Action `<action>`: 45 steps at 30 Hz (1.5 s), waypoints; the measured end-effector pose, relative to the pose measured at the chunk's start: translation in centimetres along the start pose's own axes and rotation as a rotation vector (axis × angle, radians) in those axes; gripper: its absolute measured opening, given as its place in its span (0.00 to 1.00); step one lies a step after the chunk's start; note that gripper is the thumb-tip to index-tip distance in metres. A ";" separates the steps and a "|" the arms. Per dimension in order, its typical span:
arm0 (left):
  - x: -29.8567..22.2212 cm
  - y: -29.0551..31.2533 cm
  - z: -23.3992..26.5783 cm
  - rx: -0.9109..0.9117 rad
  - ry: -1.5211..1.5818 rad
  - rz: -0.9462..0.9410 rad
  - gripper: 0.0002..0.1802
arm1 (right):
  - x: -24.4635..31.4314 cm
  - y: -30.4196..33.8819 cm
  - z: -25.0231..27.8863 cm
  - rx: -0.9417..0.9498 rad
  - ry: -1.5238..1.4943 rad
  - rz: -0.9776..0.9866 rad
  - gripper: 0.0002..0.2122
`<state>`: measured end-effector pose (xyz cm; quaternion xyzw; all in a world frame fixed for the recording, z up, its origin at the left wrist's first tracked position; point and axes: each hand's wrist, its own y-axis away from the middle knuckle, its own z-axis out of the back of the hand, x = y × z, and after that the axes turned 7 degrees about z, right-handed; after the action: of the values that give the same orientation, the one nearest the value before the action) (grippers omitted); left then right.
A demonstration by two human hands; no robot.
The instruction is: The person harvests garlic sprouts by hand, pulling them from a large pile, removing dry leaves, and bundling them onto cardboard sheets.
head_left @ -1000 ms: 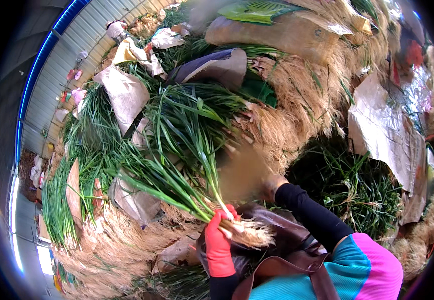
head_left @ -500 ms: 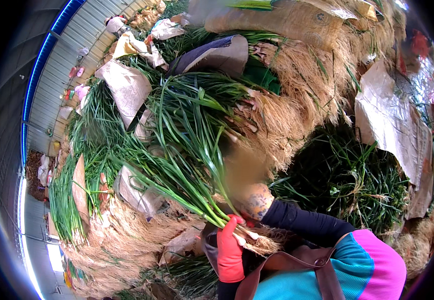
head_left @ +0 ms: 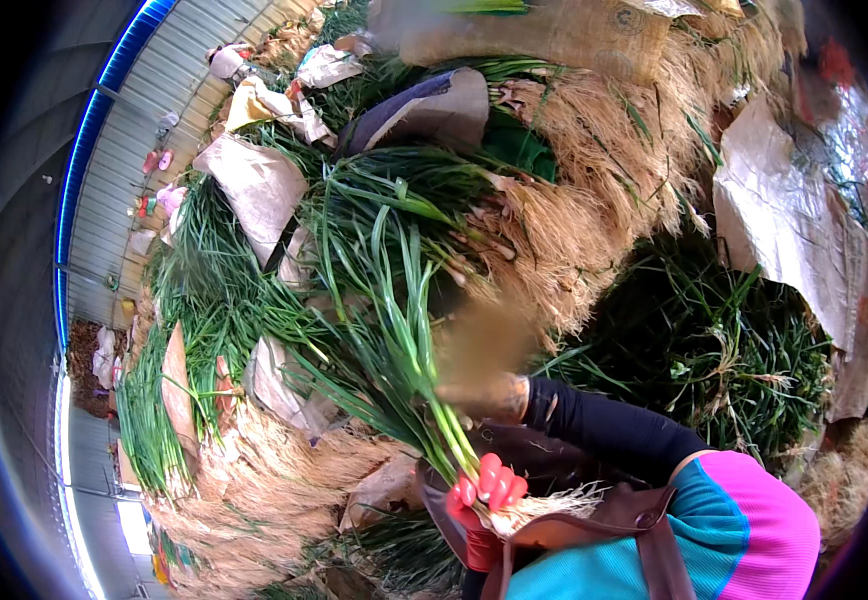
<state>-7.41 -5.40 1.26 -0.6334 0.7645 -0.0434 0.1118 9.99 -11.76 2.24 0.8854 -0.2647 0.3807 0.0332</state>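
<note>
Left hand (head_left: 489,487), red-gloved, was closed around a bundle of long green leafy stalks with pale stringy roots (head_left: 418,350). Bundle was held over the front of a brown leather-like apron (head_left: 599,522), leaves toward upper left, roots toward the right. Right hand (head_left: 499,398), largely blurred, was beside the stalks; finger state and contact could not be told. Loose dark-green leaves (head_left: 724,370) lay heaped beyond the black right sleeve (head_left: 604,427).

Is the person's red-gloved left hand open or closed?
Closed: the left hand is curled around a bunch of garlic-like green stalks, its red fingertips bent over them and pale roots sticking out beyond.
</note>
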 end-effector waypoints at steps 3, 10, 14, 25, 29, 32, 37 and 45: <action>0.6 1.1 -1.2 -0.107 -0.063 0.009 0.08 | 3.5 1.3 -4.6 0.065 0.307 0.202 0.16; 0.4 2.2 0.3 -0.692 -0.395 -0.003 0.16 | -2.8 0.4 0.7 -0.246 0.905 0.099 0.24; 0.1 2.9 1.0 -0.719 -0.490 0.019 0.12 | -4.9 1.7 2.3 -0.296 0.206 -0.035 0.14; 0.5 3.5 -0.1 -0.662 -0.569 -0.120 0.13 | -4.5 2.6 1.0 -0.221 0.242 0.063 0.16; 0.1 3.1 -0.7 -0.742 -0.649 -0.135 0.14 | -3.8 3.9 -1.8 -0.496 0.302 0.075 0.13; 0.3 3.0 -0.9 -0.733 -0.653 -0.125 0.15 | -4.3 6.4 -0.7 -0.256 0.867 0.442 0.11; 0.7 3.1 -0.4 -0.763 -0.584 -0.139 0.15 | -5.0 5.6 3.2 0.035 1.140 0.181 0.16; 0.7 3.8 -0.6 -0.680 -0.522 -0.128 0.15 | -5.5 -3.2 4.8 -0.300 0.790 0.248 0.29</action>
<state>-11.31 -5.42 0.98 -0.6700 0.6406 0.3657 0.0832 11.58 -7.79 -4.46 0.6187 -0.3884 0.6484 0.2143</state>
